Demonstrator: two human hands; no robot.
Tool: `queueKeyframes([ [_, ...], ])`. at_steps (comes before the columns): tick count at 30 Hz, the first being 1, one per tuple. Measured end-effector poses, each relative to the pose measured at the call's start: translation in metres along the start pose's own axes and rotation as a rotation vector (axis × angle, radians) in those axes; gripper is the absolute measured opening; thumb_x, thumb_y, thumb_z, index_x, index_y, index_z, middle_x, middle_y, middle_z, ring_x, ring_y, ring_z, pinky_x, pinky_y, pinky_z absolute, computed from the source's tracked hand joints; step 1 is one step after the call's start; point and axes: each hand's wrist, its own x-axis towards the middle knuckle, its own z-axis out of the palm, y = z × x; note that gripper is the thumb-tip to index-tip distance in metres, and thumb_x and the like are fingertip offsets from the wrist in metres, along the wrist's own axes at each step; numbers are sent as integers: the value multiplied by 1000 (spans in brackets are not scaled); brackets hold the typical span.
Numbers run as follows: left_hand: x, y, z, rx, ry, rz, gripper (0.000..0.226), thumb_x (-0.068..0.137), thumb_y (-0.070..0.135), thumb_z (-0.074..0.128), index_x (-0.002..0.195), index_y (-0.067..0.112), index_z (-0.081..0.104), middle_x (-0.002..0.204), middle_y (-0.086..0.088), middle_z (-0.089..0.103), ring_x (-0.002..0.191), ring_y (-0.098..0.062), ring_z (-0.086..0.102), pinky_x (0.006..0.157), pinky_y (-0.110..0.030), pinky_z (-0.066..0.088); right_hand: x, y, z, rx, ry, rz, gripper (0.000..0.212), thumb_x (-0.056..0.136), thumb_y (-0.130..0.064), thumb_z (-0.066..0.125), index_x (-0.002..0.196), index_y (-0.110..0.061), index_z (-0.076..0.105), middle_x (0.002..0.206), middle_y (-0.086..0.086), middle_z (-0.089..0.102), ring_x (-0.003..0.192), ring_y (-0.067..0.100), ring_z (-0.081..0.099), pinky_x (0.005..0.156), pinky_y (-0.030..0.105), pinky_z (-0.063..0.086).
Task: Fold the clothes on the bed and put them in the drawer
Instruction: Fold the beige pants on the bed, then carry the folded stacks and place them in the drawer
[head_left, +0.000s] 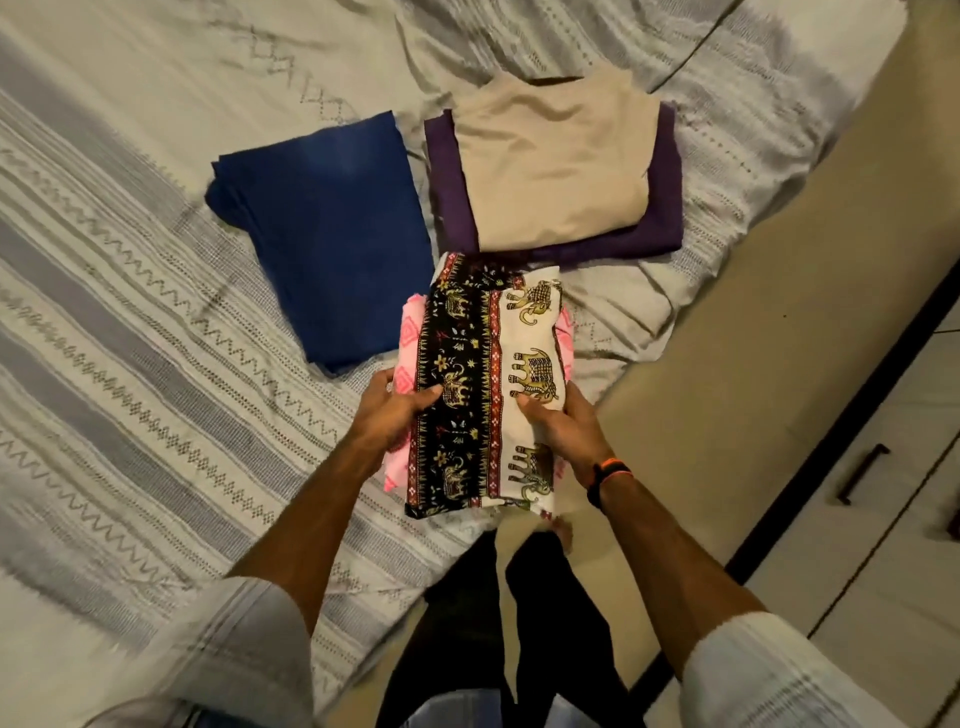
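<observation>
We hold a folded stack of two garments at the near edge of the bed (130, 291). The upper item is the elephant-print cloth (488, 395) (black band on the left, cream band on the right); beneath it lies the pink patterned cloth (408, 358), visible along both sides of the stack.

The left hand (395, 410) grips the stack's left edge, thumb on top of the black band and fingers curled underneath. The right hand (563, 428) grips the right edge the same way, thumb on the cream band. A dark and orange wristband (608, 475) sits on the right wrist.

Three more folded items rest farther back on the bed:
- the blue garment (327, 228), left of the stack and just beside it;
- the purple garment (660, 213), behind the stack;
- the beige garment (556, 161), lying on the purple one.

At the right, beyond a strip of floor (737, 374), we see a light cabinet front with a dark handle (862, 473) (whether it is the drawer we cannot tell).
</observation>
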Motion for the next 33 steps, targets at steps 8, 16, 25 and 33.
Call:
queueKeyframes([
  [8, -1, 3, 12, 313, 166, -30, 48, 85, 23, 73, 125, 13, 49, 116, -6, 63, 105, -26, 60, 97, -40, 49, 0, -4, -13, -212, -25, 35, 49, 86, -17, 71, 131, -17, 54, 123, -3, 68, 109, 18, 63, 104, 47, 47],
  [16, -59, 49, 46, 519, 258, 208, 49, 79, 19, 75, 125, 11, 59, 121, -7, 64, 108, -24, 62, 96, -36, 51, -44, -33, -49, -265, 43, -56, 68, 85, -19, 75, 142, -11, 39, 133, 4, 54, 115, 21, 55, 103, 41, 48],
  [25, -105, 97, 153, 694, -131, 428, 44, 83, 22, 76, 124, 13, 61, 125, -4, 63, 102, -19, 63, 78, -28, 55, -94, -46, -127, -121, 296, -170, 52, 83, -13, 77, 129, -7, 53, 117, 4, 61, 89, 12, 59, 77, 15, 48],
  [33, -139, 119, 308, 954, -371, 564, 51, 84, 25, 76, 129, 12, 57, 132, -7, 60, 120, -22, 57, 96, -29, 46, -133, -12, -259, 115, 567, -165, 45, 84, -11, 74, 125, -12, 56, 111, -3, 61, 87, 9, 61, 85, 22, 51],
])
